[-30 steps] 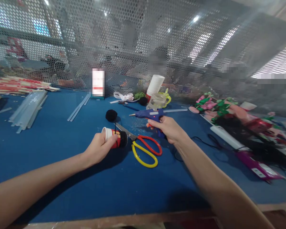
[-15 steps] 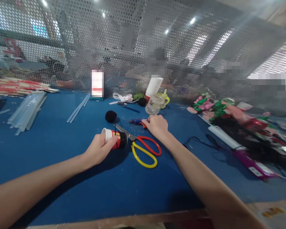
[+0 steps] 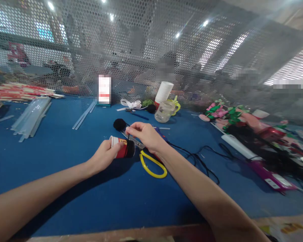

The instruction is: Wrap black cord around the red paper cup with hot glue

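Observation:
My left hand (image 3: 104, 155) grips a red-and-white paper cup (image 3: 121, 152), tipped on its side with its mouth to the left. Black yarn is wound round the cup's base end. Between thumb and fingertips, my right hand (image 3: 145, 134) pinches the black yarn strand (image 3: 128, 136) just above the cup. A ball of black yarn (image 3: 119, 124) rests on the table behind the cup. Scissors (image 3: 154, 166) lie under my right hand, which covers most of the red handle. Partly hidden behind that hand is a blue glue gun (image 3: 160, 133).
A clear plastic jar (image 3: 164, 112) and stacked white cups (image 3: 164, 91) stand at the back. Glue sticks (image 3: 31, 117) lie left, near a lit phone (image 3: 104, 90). A purple power strip (image 3: 270, 176), a black cord (image 3: 200, 158) and craft flowers (image 3: 233, 114) occupy the right.
My right hand has let go of the glue gun, moved left and taken the yarn strand beside the cup. The glue gun now lies behind that hand. My left hand still holds the cup.

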Demonstrator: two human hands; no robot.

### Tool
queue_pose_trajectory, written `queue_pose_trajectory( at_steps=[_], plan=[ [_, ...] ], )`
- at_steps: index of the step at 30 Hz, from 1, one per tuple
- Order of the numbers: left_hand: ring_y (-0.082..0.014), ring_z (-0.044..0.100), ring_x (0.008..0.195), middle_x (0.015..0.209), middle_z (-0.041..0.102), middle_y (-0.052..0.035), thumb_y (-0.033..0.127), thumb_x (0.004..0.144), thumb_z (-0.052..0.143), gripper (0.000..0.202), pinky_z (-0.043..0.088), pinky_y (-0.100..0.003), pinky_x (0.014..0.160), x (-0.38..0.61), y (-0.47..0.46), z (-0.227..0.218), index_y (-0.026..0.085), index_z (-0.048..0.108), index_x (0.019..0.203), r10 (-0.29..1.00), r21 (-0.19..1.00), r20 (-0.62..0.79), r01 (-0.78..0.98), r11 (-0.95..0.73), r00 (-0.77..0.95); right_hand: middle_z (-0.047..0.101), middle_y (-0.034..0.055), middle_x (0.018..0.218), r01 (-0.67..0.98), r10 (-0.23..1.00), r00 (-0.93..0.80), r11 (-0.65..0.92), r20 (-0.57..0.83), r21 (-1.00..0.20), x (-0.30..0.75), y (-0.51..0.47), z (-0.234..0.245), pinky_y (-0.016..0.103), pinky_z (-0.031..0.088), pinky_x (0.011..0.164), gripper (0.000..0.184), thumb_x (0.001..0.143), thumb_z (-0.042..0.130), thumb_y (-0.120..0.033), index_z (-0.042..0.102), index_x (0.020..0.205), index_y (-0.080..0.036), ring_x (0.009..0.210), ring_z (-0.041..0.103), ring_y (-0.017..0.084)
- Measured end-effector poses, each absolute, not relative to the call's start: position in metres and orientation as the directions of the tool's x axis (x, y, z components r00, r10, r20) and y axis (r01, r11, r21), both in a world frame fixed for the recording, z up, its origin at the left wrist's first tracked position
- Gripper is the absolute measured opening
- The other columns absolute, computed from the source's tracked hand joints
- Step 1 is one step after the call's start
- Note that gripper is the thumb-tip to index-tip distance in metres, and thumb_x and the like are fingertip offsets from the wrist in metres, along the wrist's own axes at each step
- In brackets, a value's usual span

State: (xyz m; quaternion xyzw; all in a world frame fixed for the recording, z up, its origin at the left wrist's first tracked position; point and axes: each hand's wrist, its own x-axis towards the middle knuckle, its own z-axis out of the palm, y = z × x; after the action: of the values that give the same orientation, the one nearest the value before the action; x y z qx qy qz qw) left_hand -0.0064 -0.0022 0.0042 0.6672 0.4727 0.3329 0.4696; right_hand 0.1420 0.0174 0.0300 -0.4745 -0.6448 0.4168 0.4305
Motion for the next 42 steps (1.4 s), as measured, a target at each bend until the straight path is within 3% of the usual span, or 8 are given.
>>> queue_pose_trajectory(
  at_steps=[5,11,19,29,42],
  plan=[
    [-0.0088,0.041,0.046,0.052,0.048,0.003,0.026,0.065,0.043,0.018,0.03,-0.02,0.044,-0.002,0.001,0.013,0.012,0.054,0.07,0.915,0.97,-0.241,0.046,0.239,0.324,0.056,-0.0005,0.062,0.212,0.97,-0.111,0.237,0.218,-0.948,0.156,0.013,0.033,0.021,0.038,0.056,0.018,0.07,0.051,-0.032,0.051,0.062,-0.015,0.055,0.047,0.008],
    [-0.0074,0.04,0.043,0.052,0.049,0.0027,0.029,0.064,0.05,0.021,0.029,-0.02,0.043,-0.001,0.002,0.017,0.011,0.056,0.072,0.903,0.943,-0.315,-0.006,0.331,0.291,0.054,-0.0006,0.059,0.18,0.952,-0.1,0.304,0.29,-0.936,0.158,0.011,0.035,0.021,0.038,0.057,0.017,0.072,0.049,-0.029,0.049,0.063,-0.015,0.055,0.048,0.008],
    [-0.0082,0.043,0.048,0.056,0.051,0.0023,0.034,0.064,0.051,0.024,0.029,-0.02,0.047,0.0,-0.001,0.014,0.011,0.053,0.069,0.906,0.958,-0.285,0.075,0.276,0.313,0.053,-0.0004,0.059,0.323,0.923,-0.11,0.385,0.369,-0.865,0.159,0.008,0.036,0.021,0.037,0.056,0.018,0.073,0.047,-0.03,0.048,0.062,-0.015,0.055,0.047,0.009],
    [-0.008,0.035,0.047,0.051,0.041,0.004,0.039,0.072,0.042,0.028,0.027,-0.02,0.046,-0.004,-0.009,0.007,0.013,0.048,0.062,0.86,0.963,-0.112,0.268,-0.029,0.497,0.053,-0.0004,0.058,0.417,0.92,-0.153,0.39,0.36,-0.821,0.158,0.012,0.026,0.021,0.037,0.054,0.021,0.074,0.045,-0.033,0.047,0.063,-0.016,0.053,0.047,0.009],
    [-0.0088,0.037,0.052,0.056,0.043,0.002,0.039,0.072,0.039,0.029,0.032,-0.02,0.048,-0.006,-0.017,0.012,0.013,0.049,0.064,0.837,0.957,-0.071,0.274,-0.096,0.542,0.053,-0.0012,0.057,0.511,0.935,-0.24,0.35,0.26,-0.785,0.157,0.009,0.025,0.021,0.034,0.052,0.021,0.074,0.045,-0.03,0.05,0.06,-0.015,0.052,0.044,0.008]
  ],
)
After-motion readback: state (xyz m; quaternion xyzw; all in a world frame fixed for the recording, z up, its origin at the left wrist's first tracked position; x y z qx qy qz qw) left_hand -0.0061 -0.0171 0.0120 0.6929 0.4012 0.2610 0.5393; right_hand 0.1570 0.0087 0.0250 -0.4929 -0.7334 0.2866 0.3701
